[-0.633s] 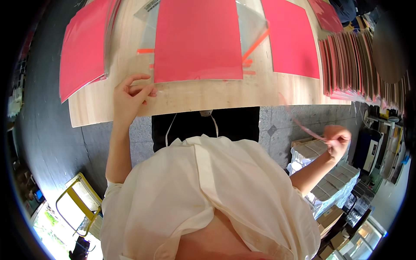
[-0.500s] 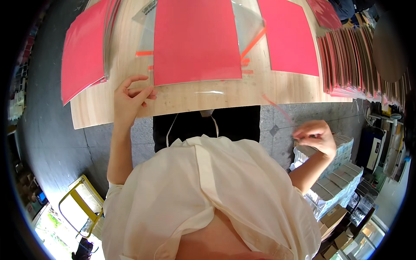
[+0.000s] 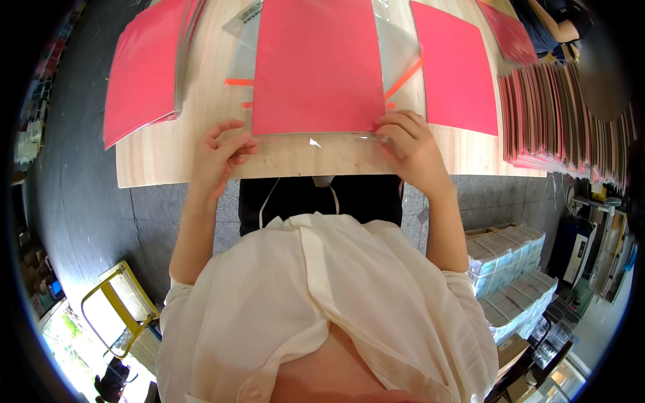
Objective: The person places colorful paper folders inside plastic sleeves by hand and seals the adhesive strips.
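A red sheet [image 3: 319,74] in a clear plastic sleeve lies in front of me on the light wooden table. The sleeve's clear flap [image 3: 314,142] sticks out past the sheet's near edge and catches the light. At its left end my left hand [image 3: 222,151] is closed, thumb against fingers, on the plastic. My right hand [image 3: 411,149] pinches the sleeve by the sheet's near right corner. Its fingertips partly cover that corner.
A stack of red sheets [image 3: 144,74] lies left, and another red sheet [image 3: 457,70] right. Beneath the middle sheet, orange strips [image 3: 405,77] and clear plastic [image 3: 243,57] stick out. A long row of sleeved sheets [image 3: 551,121] stands far right. Behind it shows another person's arm [image 3: 554,23].
My right hand has come from beside the table, where a thin orange strip hung near it, to the sleeve's right corner. The strip is out of sight. My left hand stays at the left corner.
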Demonstrator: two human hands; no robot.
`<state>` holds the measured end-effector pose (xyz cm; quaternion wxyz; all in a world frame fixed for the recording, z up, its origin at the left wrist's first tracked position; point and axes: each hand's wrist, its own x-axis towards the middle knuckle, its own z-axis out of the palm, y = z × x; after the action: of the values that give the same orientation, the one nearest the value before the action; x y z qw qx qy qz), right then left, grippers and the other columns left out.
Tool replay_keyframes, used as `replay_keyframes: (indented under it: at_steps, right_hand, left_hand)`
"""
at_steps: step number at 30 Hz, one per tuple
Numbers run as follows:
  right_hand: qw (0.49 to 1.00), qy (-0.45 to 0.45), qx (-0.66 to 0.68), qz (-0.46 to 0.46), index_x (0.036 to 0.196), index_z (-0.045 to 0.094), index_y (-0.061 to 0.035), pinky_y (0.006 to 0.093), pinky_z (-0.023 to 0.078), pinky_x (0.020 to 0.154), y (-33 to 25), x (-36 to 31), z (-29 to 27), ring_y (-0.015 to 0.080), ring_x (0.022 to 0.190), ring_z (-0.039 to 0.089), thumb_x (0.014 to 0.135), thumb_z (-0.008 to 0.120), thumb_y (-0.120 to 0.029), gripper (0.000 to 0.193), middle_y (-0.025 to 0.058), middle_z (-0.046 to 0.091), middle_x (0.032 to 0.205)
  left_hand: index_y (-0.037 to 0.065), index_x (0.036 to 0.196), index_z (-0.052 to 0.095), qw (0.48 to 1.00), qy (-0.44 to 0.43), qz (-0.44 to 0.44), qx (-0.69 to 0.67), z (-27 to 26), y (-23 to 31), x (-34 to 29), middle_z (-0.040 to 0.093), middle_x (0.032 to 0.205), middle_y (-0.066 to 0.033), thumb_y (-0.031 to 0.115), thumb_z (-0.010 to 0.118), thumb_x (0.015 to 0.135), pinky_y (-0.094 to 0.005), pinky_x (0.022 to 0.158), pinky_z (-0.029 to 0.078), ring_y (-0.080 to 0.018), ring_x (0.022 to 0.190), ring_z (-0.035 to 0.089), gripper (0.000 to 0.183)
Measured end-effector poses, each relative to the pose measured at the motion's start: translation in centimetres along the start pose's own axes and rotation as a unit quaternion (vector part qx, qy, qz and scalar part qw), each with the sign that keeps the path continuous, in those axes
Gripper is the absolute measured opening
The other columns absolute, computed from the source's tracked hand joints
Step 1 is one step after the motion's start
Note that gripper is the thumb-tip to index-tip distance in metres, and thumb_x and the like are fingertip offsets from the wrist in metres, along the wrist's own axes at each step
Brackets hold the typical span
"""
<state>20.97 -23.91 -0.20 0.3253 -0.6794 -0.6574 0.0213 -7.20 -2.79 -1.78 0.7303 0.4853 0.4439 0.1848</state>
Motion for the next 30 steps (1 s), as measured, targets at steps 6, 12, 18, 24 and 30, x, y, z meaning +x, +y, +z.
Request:
replay_keyframes:
  at_steps: [6,12,18,24,30]
  right_hand:
    - [0.977,0.008,0.159,0.140,0.089,0.062,0.0019,0.0335,0.053,0.075,1.1,-0.3,0.3,0.0272,0.086,0.064,0.081,0.068,0.006,0.011,0.0116,0.064,0.092]
    - [0.941,0.012,0.227,0.250,0.093,0.060,0.0042,0.0297,0.053,0.072,0.5,-0.2,1.0,0.0197,0.080,0.064,0.089,0.064,0.002,0.006,0.0131,0.063,0.090]
    - [0.953,0.012,0.166,0.253,0.092,0.058,0.0055,0.0305,0.052,0.070,0.0,0.5,1.0,0.0216,0.079,0.064,0.090,0.063,0.001,0.007,0.0150,0.062,0.090]
    - [0.974,0.046,0.070,0.209,0.089,0.057,0.0050,0.0339,0.051,0.065,0.0,1.0,2.1,0.0268,0.074,0.062,0.089,0.063,0.002,0.008,0.0170,0.060,0.085]
    - [0.951,0.081,0.081,0.286,0.091,0.059,0.0009,0.0355,0.050,0.064,-0.1,1.2,2.7,0.0288,0.075,0.061,0.086,0.066,0.000,0.009,0.0161,0.060,0.099]
  left_hand:
    - [0.002,0.119,0.060,0.996,-0.015,0.023,0.089,-0.3,0.4,0.0,0.072,0.092,-0.0108,0.009,0.067,0.090,-0.0192,0.064,0.051,-0.0123,0.081,0.069,0.030]
    - [0.004,0.102,0.070,0.921,-0.048,0.205,0.327,-0.3,1.0,0.3,0.054,0.078,0.0038,0.006,0.077,0.079,-0.0197,0.059,0.036,-0.0049,0.066,0.047,0.024]
    - [0.000,0.077,0.070,0.910,0.010,0.193,0.367,0.7,1.2,1.4,0.046,0.073,0.0025,0.010,0.079,0.077,-0.0236,0.055,0.030,-0.0057,0.062,0.039,0.013]
    - [0.000,0.074,0.069,0.902,0.056,0.202,0.377,1.8,1.2,1.5,0.045,0.070,0.0012,0.010,0.079,0.078,-0.0246,0.056,0.032,-0.0070,0.062,0.040,0.015]
    - [0.009,0.112,0.067,0.840,0.128,0.258,0.460,2.3,0.1,2.1,0.058,0.092,-0.0064,0.013,0.075,0.079,-0.0360,0.068,0.048,-0.0227,0.077,0.059,0.035]
